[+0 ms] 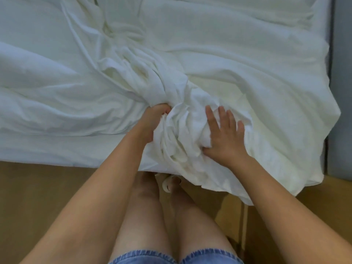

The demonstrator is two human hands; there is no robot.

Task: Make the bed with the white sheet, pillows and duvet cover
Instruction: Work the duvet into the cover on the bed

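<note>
White sheet, tan floor

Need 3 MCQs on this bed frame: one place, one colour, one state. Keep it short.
1. Where is the bunched white fabric?
A. at the bed's near edge
B. on the floor
C. far corner

2. What colour is the floor?
A. grey
B. tan wood
C. white

3. How does the left hand meet the fabric?
A. lies flat
B. hovers clear
C. fingers curled in a grip

Answers: 1 A, the bunch overhangs the near edge above the feet; 2 B, tan boards show below the bed; 3 C, fingers dig into the folds, while the right hand rests spread on it.
</note>
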